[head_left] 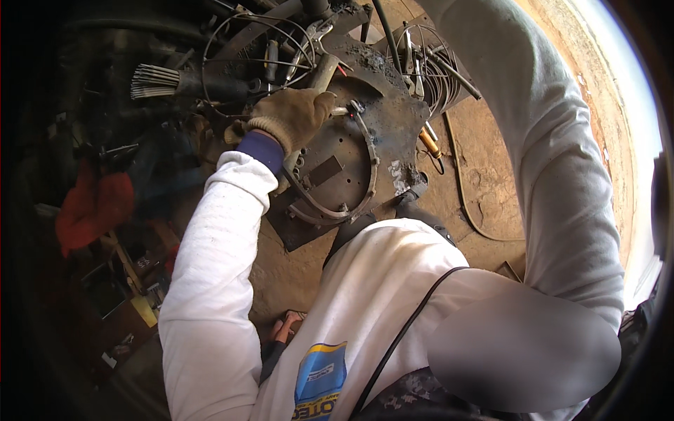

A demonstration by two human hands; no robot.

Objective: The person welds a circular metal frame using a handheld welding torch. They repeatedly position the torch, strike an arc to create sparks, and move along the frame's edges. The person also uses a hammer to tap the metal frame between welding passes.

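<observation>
Gloved left hand on dark metal plate; right hand out of view.

We note the left hand, in a tan work glove, curled together on the plate's upper left edge; whether it clamps anything we cannot tell. The plate lies just right of and below the hand, a curved metal band running along its right side, long axis top to bottom. Welding rods lie well left, wire coils beyond the top edge. The dirt floor right of the plate is bare.
</observation>
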